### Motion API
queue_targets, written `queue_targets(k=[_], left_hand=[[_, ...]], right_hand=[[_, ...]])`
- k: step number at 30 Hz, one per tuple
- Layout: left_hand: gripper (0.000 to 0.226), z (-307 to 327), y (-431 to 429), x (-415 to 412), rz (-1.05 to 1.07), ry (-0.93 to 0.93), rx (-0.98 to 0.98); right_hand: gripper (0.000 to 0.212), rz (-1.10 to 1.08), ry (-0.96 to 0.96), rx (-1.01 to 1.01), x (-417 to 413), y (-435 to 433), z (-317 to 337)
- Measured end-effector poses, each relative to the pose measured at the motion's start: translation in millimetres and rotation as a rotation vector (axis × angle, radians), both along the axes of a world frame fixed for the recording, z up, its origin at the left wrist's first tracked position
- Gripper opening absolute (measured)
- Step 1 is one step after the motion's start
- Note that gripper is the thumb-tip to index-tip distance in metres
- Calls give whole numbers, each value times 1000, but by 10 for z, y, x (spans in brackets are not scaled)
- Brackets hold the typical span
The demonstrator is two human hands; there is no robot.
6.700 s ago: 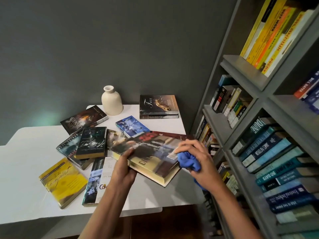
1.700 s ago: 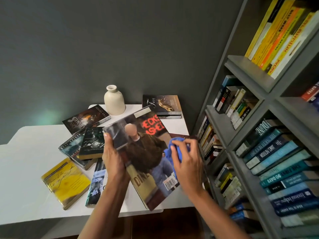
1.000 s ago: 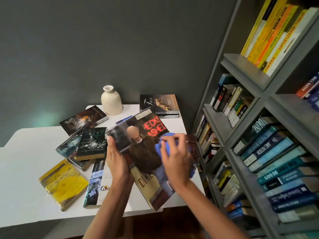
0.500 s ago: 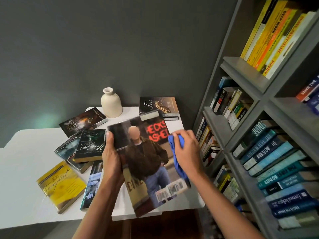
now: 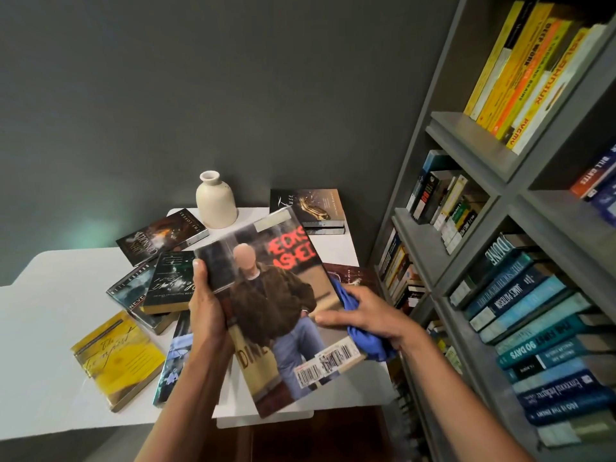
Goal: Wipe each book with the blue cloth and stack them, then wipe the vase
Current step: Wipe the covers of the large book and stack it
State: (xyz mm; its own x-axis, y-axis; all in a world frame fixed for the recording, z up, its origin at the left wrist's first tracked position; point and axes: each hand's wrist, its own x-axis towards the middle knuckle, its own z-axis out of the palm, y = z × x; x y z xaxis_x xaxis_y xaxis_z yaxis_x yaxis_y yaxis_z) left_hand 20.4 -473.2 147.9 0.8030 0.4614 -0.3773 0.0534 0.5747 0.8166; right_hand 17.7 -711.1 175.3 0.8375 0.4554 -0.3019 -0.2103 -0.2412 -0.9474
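Book [image 5: 280,315] fills centre frame, tilted above the table [image 5: 50,328], long axis upper-left to lower-right, left hand [image 5: 206,308] clamping its left edge, right hand [image 5: 370,318] closed on the blue cloth [image 5: 370,345] at its right edge.

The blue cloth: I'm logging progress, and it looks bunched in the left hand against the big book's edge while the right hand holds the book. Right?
Not quite: the head view shows the blue cloth in the right hand, and the left hand holds the big book.
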Motion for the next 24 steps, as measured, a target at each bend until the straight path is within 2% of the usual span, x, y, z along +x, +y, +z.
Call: queue_targets(k=[2,5,9,10,13,15,17,19,21,24], left_hand=[[74,-3,-52,-20,-41,3,-8],[66,19,-121,16,-113,28,114],[79,107,-36,87,-364,147,330],[83,158,-7,66,-421,162,307],[96,292,82,-11,-526,175,76],[85,351,154,-33,-595,188,-13],[57,381,177,-82,-636,172,-85],[36,337,136,-134,-586,144,-150],[37,243,86,-175,-519,115,-186],[35,132,-63,-223,-495,103,-225]], right_hand=[[38,-18,-37,21,-20,-44,20],[46,-102,-215,33,-52,-38,65],[46,-255,-704,-261,-103,43,69],[44,-278,-818,-328,-115,64,63],[41,-281,-1137,-523,-148,92,21],[51,-282,-1284,-606,-181,93,-51],[58,-287,-1324,-644,-221,90,-132],[61,-282,-1304,-706,-224,62,-209],[60,-256,-1262,-737,-219,51,-258],[52,-142,-1196,-661,-300,246,-204]])
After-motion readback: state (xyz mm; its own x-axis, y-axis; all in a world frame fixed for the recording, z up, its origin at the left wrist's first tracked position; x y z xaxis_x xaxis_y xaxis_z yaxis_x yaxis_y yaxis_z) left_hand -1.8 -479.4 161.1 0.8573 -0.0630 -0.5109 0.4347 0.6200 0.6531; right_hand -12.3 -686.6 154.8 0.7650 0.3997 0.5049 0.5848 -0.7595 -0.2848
